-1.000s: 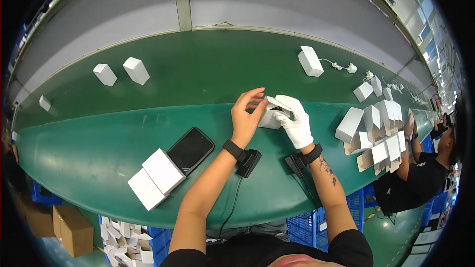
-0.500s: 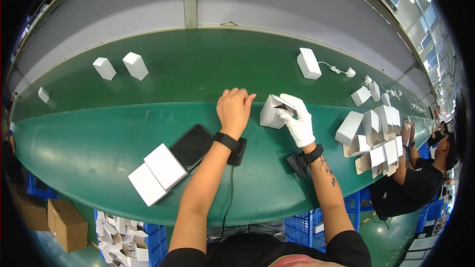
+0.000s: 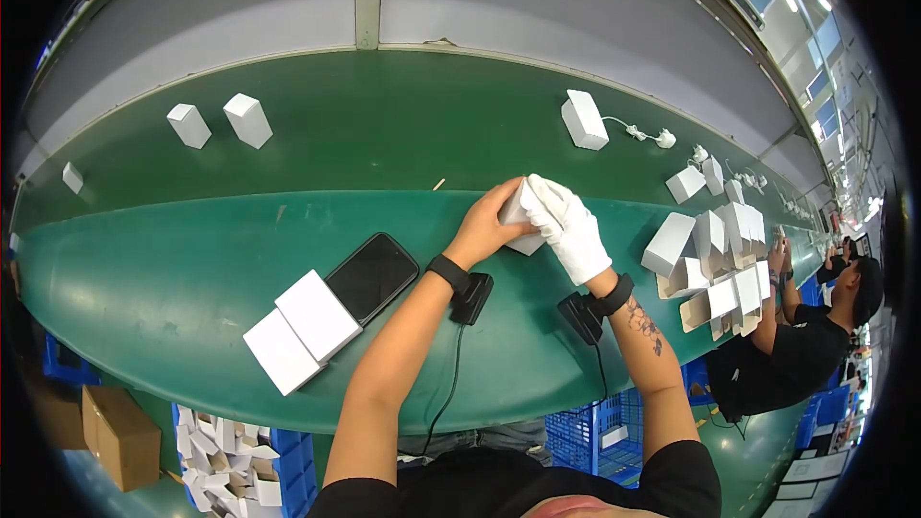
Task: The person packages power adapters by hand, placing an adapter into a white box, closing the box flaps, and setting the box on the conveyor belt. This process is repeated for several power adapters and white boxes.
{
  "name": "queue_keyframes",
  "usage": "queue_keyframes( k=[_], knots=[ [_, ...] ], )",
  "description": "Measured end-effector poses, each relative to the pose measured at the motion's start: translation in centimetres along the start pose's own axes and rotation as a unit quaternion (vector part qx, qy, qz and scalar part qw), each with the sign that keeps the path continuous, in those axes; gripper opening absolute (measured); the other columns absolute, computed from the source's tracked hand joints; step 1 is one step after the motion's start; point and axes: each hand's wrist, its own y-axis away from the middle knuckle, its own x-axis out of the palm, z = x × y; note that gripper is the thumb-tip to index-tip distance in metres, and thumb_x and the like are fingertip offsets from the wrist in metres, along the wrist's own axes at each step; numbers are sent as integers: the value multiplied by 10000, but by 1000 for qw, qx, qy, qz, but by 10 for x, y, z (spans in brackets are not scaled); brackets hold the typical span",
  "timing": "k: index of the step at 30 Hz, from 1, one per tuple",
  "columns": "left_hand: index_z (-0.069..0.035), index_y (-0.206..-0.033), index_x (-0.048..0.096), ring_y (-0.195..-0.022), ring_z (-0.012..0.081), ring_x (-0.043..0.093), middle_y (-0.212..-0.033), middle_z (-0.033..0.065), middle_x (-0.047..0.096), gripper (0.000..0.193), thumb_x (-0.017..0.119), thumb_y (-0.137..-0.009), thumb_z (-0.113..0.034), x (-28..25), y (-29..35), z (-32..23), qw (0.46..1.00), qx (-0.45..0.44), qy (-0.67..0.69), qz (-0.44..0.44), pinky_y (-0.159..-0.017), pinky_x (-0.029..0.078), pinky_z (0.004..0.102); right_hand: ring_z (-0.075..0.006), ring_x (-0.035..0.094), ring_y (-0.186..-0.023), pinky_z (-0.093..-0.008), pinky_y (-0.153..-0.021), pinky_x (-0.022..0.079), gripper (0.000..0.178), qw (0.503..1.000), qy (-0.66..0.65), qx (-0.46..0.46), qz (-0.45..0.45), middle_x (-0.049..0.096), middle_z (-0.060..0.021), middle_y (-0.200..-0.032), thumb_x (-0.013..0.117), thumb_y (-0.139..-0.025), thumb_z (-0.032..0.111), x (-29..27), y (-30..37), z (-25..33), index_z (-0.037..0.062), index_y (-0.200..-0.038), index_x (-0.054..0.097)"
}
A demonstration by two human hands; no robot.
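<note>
A small white box point(image 3: 524, 244) stands at the middle of the green table between my two hands. My bare left hand point(image 3: 487, 226) wraps its fingers and thumb round the box's left side. My right hand point(image 3: 570, 232), in a white glove, presses its closed fingers over the box's top and right side. The box's top is mostly hidden under the glove. Left of my left forearm lies a black smartphone point(image 3: 372, 278), beside a white box point(image 3: 318, 315) and another white box point(image 3: 284, 355) that touch each other.
Several open white cartons point(image 3: 726, 302) are grouped at the right. Along the far green strip stand white boxes point(image 3: 248, 122) and a white plug with its cable point(image 3: 664, 138). A blue crate point(image 3: 295, 470) of white cartons sits below. A co-worker point(image 3: 796, 355) is at the right.
My left hand has come right and down onto the box and closed round it. The gloved fingers have folded over its top. Boxes on the far strip have shifted slightly left.
</note>
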Motion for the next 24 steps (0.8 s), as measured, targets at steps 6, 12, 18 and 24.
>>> queue_keyframes(
  k=[6, 12, 18, 24],
  knots=[
    [-4, -1290, 489, -1049, 206, 571, -1181, 135, 575, 714, 808, -694, -235, 1, -2, -4, 995, -63, 80, 23, -915, 449, 314, -174, 548, -1044, -266, -923, 413, 400, 985, -148, 79, 34, 573, -66, -1193, 558, -916, 234, -7, -1, -12, 105, -1294, 535],
    [16, -1293, 480, -978, 164, 584, -1144, 101, 589, 731, 813, -699, -250, 6, -5, -6, 993, -92, 66, 32, -862, 473, 300, -98, 530, -1021, -239, -903, 413, 373, 971, -196, 124, 63, 576, -32, -1199, 560, -925, 205, -13, -7, -30, 82, -1278, 549],
    [0, -1280, 507, -851, 128, 581, -1052, 73, 618, 718, 815, -696, -281, 11, -12, -7, 991, -103, 65, 50, -760, 482, 268, -98, 538, -1019, -237, -910, 413, 370, 944, -280, 135, 110, 568, -46, -1236, 566, -922, 203, -26, -12, -51, 60, -1264, 555],
    [-32, -1260, 548, -719, 84, 524, -926, 26, 627, 686, 803, -700, -335, 14, -12, -4, 992, -110, 27, 55, -663, 448, 230, -95, 518, -1051, -247, -929, 403, 447, 988, -91, 40, 116, 548, -23, -1266, 549, -932, 269, -32, -1, -44, 31, -1306, 493]
  ],
)
